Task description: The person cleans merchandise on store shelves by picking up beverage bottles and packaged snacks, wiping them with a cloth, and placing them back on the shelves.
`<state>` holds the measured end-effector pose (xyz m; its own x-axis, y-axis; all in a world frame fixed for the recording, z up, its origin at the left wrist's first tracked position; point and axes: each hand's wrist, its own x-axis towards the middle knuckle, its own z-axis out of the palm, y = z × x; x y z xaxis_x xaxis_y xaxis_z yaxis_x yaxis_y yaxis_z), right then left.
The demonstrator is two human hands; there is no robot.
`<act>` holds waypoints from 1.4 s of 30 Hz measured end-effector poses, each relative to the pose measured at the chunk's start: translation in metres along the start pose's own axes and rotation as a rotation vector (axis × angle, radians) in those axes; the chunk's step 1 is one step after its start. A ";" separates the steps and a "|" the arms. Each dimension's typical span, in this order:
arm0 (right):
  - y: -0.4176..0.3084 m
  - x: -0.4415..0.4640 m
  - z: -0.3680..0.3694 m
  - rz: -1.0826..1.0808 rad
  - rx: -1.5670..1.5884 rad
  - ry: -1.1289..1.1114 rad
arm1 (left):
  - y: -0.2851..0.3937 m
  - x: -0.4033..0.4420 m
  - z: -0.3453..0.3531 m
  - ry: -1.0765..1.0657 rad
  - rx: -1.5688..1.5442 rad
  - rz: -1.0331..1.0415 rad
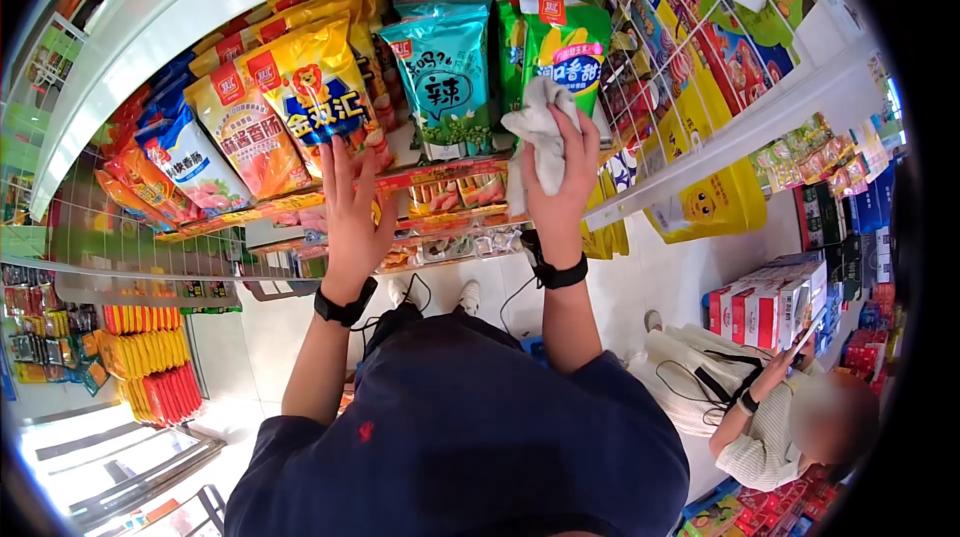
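My right hand [562,177] grips a crumpled pale grey cloth [545,127], which covers the lower part of a green sausage bag [572,29] at the right of the shelf. With fingers stretched out, my left hand [352,212] rests at the bottom of a yellow sausage bag [312,72] with a cartoon bear, by the shelf's front edge. A teal bag [442,87] stands upright between my two hands. Left of the yellow bag lean an orange-and-cream bag [245,127] and a blue-and-white bag [195,162]. Black bands circle both my wrists.
A white rail [640,202] and wire grid [640,37] bound the shelf on the right. Lower shelves hold more packets [465,194]. At lower right, another person [765,437] holds a flat device near stacked boxes [770,302]. Packets [150,357] hang at left.
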<state>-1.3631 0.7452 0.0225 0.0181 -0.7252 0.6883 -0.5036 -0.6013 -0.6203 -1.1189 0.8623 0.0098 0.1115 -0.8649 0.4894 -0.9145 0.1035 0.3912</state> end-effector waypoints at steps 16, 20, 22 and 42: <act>-0.119 -0.085 0.060 -0.002 0.480 -0.475 | -0.025 -0.051 -0.045 -0.183 -1.291 -0.398; -0.130 -0.092 0.067 0.412 0.972 -0.533 | -0.054 -0.053 -0.063 -0.002 -1.304 -0.500; -0.131 -0.095 0.072 0.259 0.725 -0.572 | -0.063 -0.049 -0.076 0.017 -1.455 -0.410; -0.140 -0.136 0.004 0.369 0.399 0.100 | -0.108 -0.012 -0.073 -1.002 -0.865 -0.139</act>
<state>-1.2915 0.9268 0.0138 -0.1898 -0.8882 0.4184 -0.0944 -0.4077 -0.9082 -0.9927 0.8972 0.0187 -0.4903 -0.8406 -0.2301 -0.3369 -0.0607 0.9396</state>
